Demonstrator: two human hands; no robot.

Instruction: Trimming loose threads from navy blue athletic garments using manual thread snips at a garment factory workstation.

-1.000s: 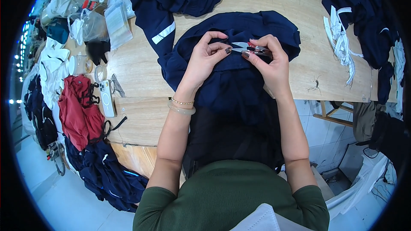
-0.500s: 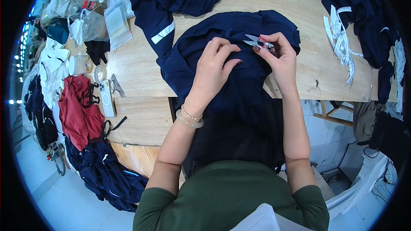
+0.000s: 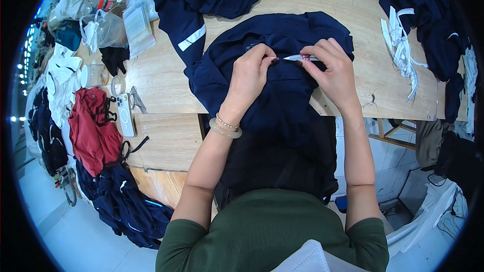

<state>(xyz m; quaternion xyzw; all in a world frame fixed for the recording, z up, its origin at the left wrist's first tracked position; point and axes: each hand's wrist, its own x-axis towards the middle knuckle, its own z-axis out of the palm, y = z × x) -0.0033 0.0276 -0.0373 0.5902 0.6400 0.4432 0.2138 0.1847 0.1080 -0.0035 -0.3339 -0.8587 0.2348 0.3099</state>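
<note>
While the right hand [image 3: 334,68] grips snips [image 3: 292,58], the left hand [image 3: 250,73] pinches its fingers [image 3: 267,50] together over the navy garment [image 3: 287,98], hold unclear.

Snips [image 3: 291,58] half-hidden behind right fingers [image 3: 317,52]

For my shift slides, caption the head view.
The right grip holds small snips pointed toward the left grip, over a navy garment.

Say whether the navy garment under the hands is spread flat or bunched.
Bunched: the navy garment lies in loose folds on the table, its near part hanging past the edge.
</note>
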